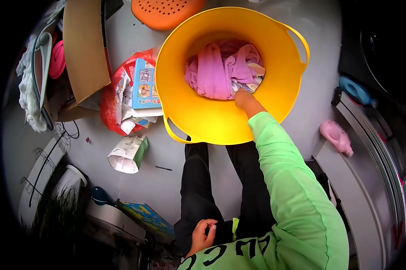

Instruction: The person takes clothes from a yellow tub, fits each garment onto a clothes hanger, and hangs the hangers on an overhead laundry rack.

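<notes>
My right hand point(244, 99) reaches down into a big yellow tub point(185, 121) with two loop handles. Its fingers, partly hidden, are closed on a striped cloth point(255, 79) at the near side of a heap of laundry. A pink-purple cloth point(210, 74) makes up most of that heap, bunched on the tub's bottom. My left hand point(203, 236) rests on my lap, away from the tub, with fingers loosely curled, thumb apart and nothing seen in it.
Left of the tub lie a red plastic bag point(110, 105) with papers, a blue box point(143, 85) and a paper bag point(127, 155). An orange stool point(167, 11) stands behind. A cardboard box point(83, 49) is far left; a pink bottle point(335, 136) lies right.
</notes>
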`<action>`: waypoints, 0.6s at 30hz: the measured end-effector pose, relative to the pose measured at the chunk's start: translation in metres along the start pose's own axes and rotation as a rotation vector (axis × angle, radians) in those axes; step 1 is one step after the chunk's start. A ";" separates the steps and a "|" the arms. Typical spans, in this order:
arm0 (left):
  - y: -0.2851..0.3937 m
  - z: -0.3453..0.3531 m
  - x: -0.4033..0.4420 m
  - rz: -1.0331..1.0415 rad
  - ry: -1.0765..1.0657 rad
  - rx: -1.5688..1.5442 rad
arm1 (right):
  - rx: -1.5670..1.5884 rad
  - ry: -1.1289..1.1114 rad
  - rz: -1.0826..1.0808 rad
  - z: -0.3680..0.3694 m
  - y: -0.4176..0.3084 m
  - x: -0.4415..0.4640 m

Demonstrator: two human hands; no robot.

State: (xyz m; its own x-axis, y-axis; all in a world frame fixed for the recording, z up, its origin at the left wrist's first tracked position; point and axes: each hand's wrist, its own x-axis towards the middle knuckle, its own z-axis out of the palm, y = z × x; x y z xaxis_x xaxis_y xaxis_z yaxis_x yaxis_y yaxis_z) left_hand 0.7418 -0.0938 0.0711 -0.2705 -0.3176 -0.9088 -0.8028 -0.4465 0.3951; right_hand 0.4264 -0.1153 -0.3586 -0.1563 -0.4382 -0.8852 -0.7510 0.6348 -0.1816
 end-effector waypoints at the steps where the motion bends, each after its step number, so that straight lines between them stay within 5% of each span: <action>1: 0.001 0.003 0.000 -0.002 0.003 0.003 | 0.041 -0.017 -0.011 0.001 0.003 0.002; 5: 0.014 0.010 -0.015 0.043 0.000 -0.034 | 0.589 0.230 -0.011 -0.016 0.000 -0.047; 7: 0.021 0.010 -0.026 0.050 -0.019 -0.102 | 0.805 0.482 -0.197 -0.029 -0.004 -0.099; 9: 0.028 0.007 -0.041 0.040 -0.051 -0.211 | 1.266 0.107 -0.027 -0.081 -0.027 -0.182; 13: 0.053 -0.010 -0.049 0.028 -0.162 -0.600 | 1.726 -0.014 -0.278 -0.167 -0.076 -0.361; 16: 0.129 -0.029 -0.061 -0.260 -0.208 -1.057 | 1.778 -0.299 -0.462 -0.225 -0.114 -0.509; 18: 0.159 -0.039 -0.061 -0.136 -0.537 -1.395 | 1.563 -0.458 -0.850 -0.241 -0.129 -0.585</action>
State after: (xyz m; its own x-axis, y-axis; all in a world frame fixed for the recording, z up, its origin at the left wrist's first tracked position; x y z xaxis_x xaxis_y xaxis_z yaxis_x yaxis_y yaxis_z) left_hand 0.6513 -0.1784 0.1947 -0.6436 -0.0114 -0.7653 0.2172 -0.9615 -0.1683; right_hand 0.4601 -0.0941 0.2861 0.2701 -0.9022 -0.3363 0.7308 0.4195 -0.5384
